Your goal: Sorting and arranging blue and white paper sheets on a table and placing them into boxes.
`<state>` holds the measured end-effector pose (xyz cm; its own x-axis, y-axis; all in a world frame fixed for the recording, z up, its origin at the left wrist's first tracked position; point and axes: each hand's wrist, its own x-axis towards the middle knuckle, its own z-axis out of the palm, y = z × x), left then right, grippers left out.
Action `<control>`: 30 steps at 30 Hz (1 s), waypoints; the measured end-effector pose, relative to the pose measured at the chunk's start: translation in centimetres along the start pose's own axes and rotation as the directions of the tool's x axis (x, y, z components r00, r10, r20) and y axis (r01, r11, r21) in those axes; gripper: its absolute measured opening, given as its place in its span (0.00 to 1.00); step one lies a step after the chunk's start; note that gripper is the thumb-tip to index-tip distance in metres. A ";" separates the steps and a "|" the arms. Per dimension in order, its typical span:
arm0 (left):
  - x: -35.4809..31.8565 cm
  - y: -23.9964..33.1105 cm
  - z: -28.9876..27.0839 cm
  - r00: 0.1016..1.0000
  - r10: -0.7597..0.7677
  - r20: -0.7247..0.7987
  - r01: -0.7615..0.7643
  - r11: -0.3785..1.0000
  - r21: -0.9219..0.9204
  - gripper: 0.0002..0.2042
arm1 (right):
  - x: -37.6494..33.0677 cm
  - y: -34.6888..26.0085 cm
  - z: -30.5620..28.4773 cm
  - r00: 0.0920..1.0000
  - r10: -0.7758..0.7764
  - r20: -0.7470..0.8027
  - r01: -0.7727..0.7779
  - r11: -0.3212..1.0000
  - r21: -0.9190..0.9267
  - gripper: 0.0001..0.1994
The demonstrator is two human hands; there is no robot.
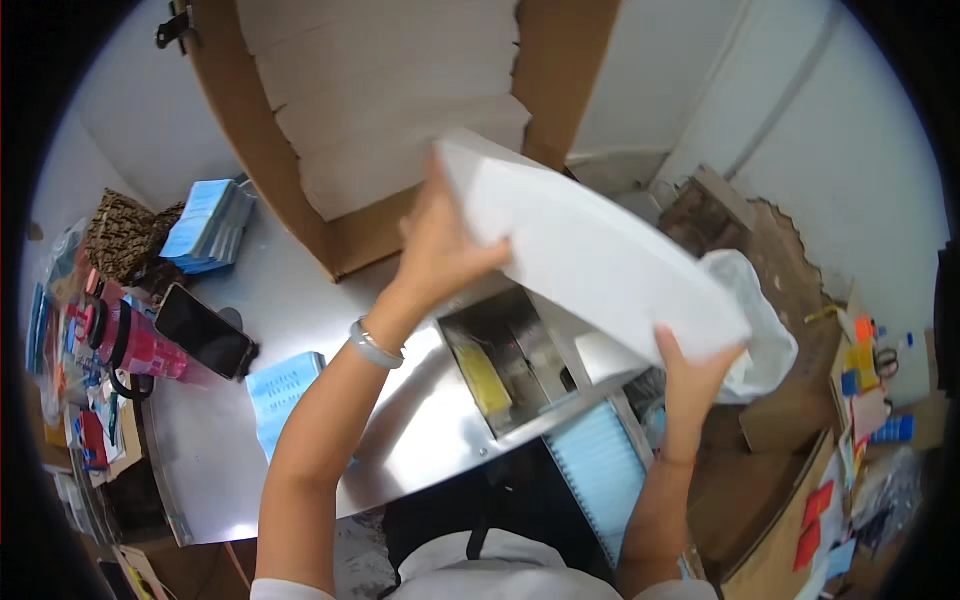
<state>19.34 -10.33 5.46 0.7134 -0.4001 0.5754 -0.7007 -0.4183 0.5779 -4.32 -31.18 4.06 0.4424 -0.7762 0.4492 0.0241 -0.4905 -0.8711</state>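
A long white bundle (590, 245), slab-like and smooth, hangs tilted above the metal worktop. What it is made of I cannot tell. My left hand (445, 235) grips its far left end, thumb along the near side. My right hand (692, 375) holds the lower right end, thumb on top. Both hands are slightly blurred. Just beyond, a tall open cardboard box (565, 80) contains layered white material (390, 100) of a similar look. Beneath the bundle, a recess (520, 335) in the worktop holds a yellow piece (483, 378).
On the metal worktop (215, 440) at left lie a blue packet (283, 392), a phone (205, 332), a pink bottle (140, 340) and a stack of blue packets (210, 225). A white plastic bag (765, 335) hangs at right. Light blue sheets (600, 465) sit below the recess.
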 end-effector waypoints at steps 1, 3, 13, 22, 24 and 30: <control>-0.3 3.2 1.5 0.985 -0.005 0.171 0.002 1.000 0.012 0.60 | -2.3 1.8 -3.7 0.997 0.063 -0.045 -0.066 0.996 -0.053 0.47; -0.8 5.7 3.2 0.885 -0.051 0.463 -0.008 0.992 0.125 0.57 | -5.3 2.1 -7.2 0.986 0.144 -0.088 -0.152 0.984 -0.092 0.44; -6.1 0.3 8.0 0.929 0.291 0.228 -0.243 0.945 -0.217 0.35 | -8.4 4.0 -9.5 0.874 0.482 0.064 -0.465 0.789 0.403 0.33; 0.5 3.3 7.9 0.630 -0.599 0.494 0.690 0.141 -0.710 0.36 | -8.5 3.7 -8.8 0.873 0.489 0.001 -0.438 0.781 0.444 0.35; 0.0 3.4 9.7 0.563 -0.701 0.439 0.716 0.147 -0.683 0.36 | -8.7 4.1 -8.5 0.893 0.444 -0.072 -0.391 0.846 0.362 0.31; -9.5 7.5 10.0 0.955 0.193 0.227 -0.133 0.958 -0.256 0.39 | -8.4 2.8 -7.2 0.921 0.363 -0.142 -0.323 0.914 0.244 0.35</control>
<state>7.42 -17.84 -1.41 0.5479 -0.6480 0.5291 -0.7681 -0.1392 0.6250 -14.45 -28.93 -0.71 0.2885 -0.9492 0.1255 0.0975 -0.1013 -0.9901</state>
